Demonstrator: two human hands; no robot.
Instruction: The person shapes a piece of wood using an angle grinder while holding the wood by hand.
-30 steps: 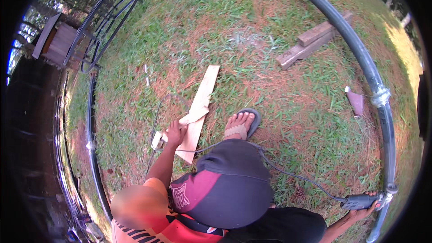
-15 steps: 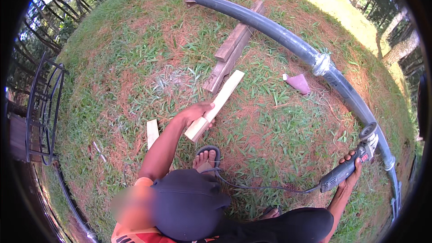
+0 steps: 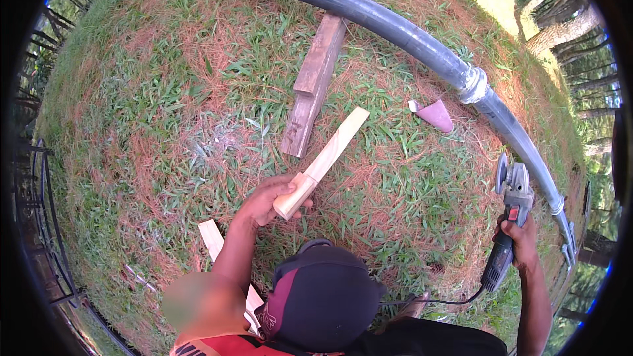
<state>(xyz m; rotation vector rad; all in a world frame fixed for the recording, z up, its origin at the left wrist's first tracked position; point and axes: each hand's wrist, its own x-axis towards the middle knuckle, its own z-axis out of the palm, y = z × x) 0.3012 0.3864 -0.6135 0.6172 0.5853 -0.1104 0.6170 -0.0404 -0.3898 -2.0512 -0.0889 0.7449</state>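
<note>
My left hand (image 3: 271, 199) grips a pale wooden piece (image 3: 335, 144) by its thick, rounded end. From there a thinner, flat, blade-like length slants up and right over the grass. Out at the right, my right hand (image 3: 519, 236) is wrapped round the body of an angle grinder (image 3: 516, 203). The grinder stands nearly upright with its round disc (image 3: 504, 173) at the top, turned toward the left. Grinder and wood are well apart. A power cord (image 3: 455, 301) runs from the grinder's lower end toward my legs. Whether the disc spins cannot be told.
A long grey metal pole (image 3: 409, 36) curves across the far and right side. Under it lie stacked brown timbers (image 3: 315, 86). A curled pinkish sheet (image 3: 435, 116) rests on the grass. Another pale board (image 3: 211, 237) lies beside my left forearm; a black metal frame (image 3: 49, 217) stands far left.
My right hand has swung the grinder more upright, its disc now higher and facing left. My left hand has shifted toward the thick end of the wood. The whole view has shifted a little.
</note>
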